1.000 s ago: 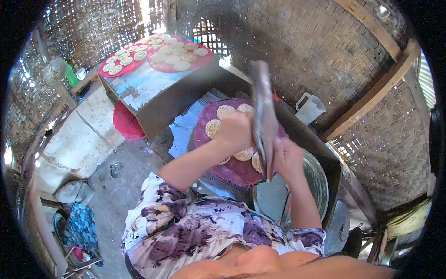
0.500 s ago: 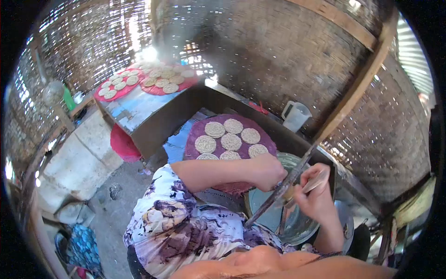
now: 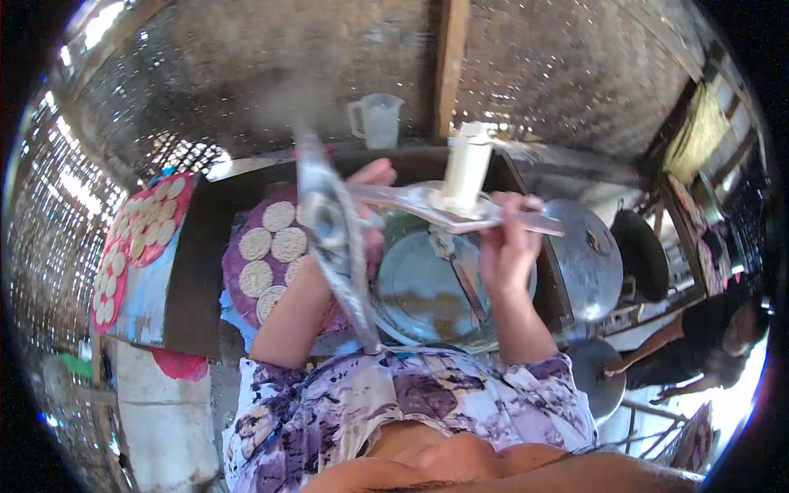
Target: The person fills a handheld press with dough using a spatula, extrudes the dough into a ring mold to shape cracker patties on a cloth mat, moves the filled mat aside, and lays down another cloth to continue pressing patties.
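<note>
My left hand (image 3: 374, 245) is partly hidden behind a blurred grey metal plate (image 3: 333, 234) with a round hole or socket in it. The hand appears closed on this plate, which is tilted almost edge-on. My right hand (image 3: 508, 246) grips a flat plunger board (image 3: 423, 201) near its right end. From that board stands a pale cylindrical plunger (image 3: 467, 168). Both pieces are above a large basin (image 3: 403, 279) of cloudy liquid. A flat-bladed tool (image 3: 467, 283) leans in the basin. Left of it, pale noodle-like discs (image 3: 288, 245) lie on a round purple mat (image 3: 238, 226).
More discs rest on pink mats (image 3: 182, 197) at the left. A clear plastic pitcher (image 3: 380, 121) stands by the back wall. Right of the basin are a large metal lid (image 3: 583, 263) and a dark wok (image 3: 639, 255). Another person (image 3: 715, 337) is at the far right.
The view has swung right. The plunger board has come up over the basin and its cylinder now shows. The metal plate has moved left with my left hand.
</note>
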`<state>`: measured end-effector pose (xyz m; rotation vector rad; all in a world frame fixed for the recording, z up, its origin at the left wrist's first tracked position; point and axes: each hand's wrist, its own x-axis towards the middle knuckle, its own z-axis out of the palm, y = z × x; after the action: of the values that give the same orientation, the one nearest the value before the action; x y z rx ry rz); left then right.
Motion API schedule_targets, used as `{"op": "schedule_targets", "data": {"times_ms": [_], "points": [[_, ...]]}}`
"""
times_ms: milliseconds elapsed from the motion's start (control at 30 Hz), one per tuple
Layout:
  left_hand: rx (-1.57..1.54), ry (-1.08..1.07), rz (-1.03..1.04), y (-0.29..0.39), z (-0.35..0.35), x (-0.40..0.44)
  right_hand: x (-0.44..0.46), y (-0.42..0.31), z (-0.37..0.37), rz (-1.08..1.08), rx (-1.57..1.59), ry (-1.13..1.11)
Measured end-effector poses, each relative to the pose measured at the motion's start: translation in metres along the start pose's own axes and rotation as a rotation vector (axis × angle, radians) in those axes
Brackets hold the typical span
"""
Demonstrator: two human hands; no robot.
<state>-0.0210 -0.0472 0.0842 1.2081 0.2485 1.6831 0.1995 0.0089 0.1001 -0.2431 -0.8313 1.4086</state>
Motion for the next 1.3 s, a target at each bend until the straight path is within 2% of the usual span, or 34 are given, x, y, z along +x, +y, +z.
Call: {"op": "schedule_targets", "data": {"times_ms": [33, 100, 167, 233, 300, 333, 400, 500, 533, 567, 633, 667, 767, 867, 967, 1000, 1100, 1200, 1233, 1267, 1300], "points": [[0.321, -0.147, 0.439, -0.007, -0.001, 0.009, -0.003, 0.008, -0.002, 0.094, 0.097, -0.072], [0.227, -0.010, 0.400, 0.010, 0.007, 0.002, 0.002, 0.028, -0.021, 0.163, 0.004, -0.403], [0.326, 0.105, 0.385, 0.023, 0.010, -0.008, 0.022, 0.067, -0.085, 0.443, -0.633, -0.539], [0.478, 0.205, 0.348, 0.029, 0.009, -0.020, 0.029, 0.122, -0.170, 0.457, -1.149, -0.704], [0.457, 0.257, 0.322, 0.033, 0.023, -0.028, 0.026, 0.143, -0.212, 0.744, -1.833, -0.790], [0.467, 0.272, 0.302, 0.034, 0.024, -0.032, 0.019, 0.149, -0.222, 0.873, -2.005, -0.799], [0.468, 0.243, 0.305, 0.038, 0.025, -0.033, 0.011, 0.165, -0.236, 0.900, -2.029, -0.704], [0.361, 0.359, 0.222, 0.037, 0.015, -0.050, -0.004, 0.184, -0.258, 0.807, -1.969, -0.575], [0.505, 0.363, 0.251, 0.035, 0.018, -0.052, -0.007, 0.182, -0.264, 0.757, -1.957, -0.564], [0.508, 0.356, 0.275, 0.036, 0.022, -0.052, -0.005, 0.181, -0.267, 0.706, -1.945, -0.555], [0.511, 0.351, 0.318, 0.045, 0.036, -0.050, -0.002, 0.178, -0.270, 0.796, -1.955, -0.663], [0.493, 0.341, 0.269, 0.041, 0.020, -0.059, -0.001, 0.177, -0.271, 0.845, -1.958, -0.721], [0.478, 0.431, 0.235, 0.047, 0.026, -0.061, 0.007, 0.178, -0.266, 0.673, -1.955, -0.549], [0.517, 0.390, 0.250, 0.050, 0.016, -0.067, 0.033, 0.123, -0.222, 0.572, -2.043, -0.811], [0.485, 0.300, 0.266, 0.049, 0.007, -0.068, 0.048, 0.102, -0.208, 0.433, -2.064, -0.625], [0.515, 0.388, 0.245, 0.049, 0.016, -0.068, 0.051, 0.104, -0.208, 0.419, -2.059, -0.652], [0.598, 0.410, 0.162, 0.046, 0.022, -0.067, 0.051, 0.126, -0.222, 0.404, -2.027, -0.678], [0.503, 0.433, 0.126, 0.042, 0.022, -0.067, 0.045, 0.158, -0.235, 0.421, -2.045, -0.691], [0.479, 0.442, 0.113, 0.041, 0.019, -0.070, 0.040, 0.156, -0.229, 0.441, -2.006, -0.617], [0.591, 0.421, 0.120, 0.044, 0.017, -0.074, 0.033, 0.154, -0.226, 0.462, -1.963, -0.545], [0.580, 0.482, 0.126, 0.044, 0.018, -0.077, 0.027, 0.152, -0.223, 0.486, -1.918, -0.475]]}}
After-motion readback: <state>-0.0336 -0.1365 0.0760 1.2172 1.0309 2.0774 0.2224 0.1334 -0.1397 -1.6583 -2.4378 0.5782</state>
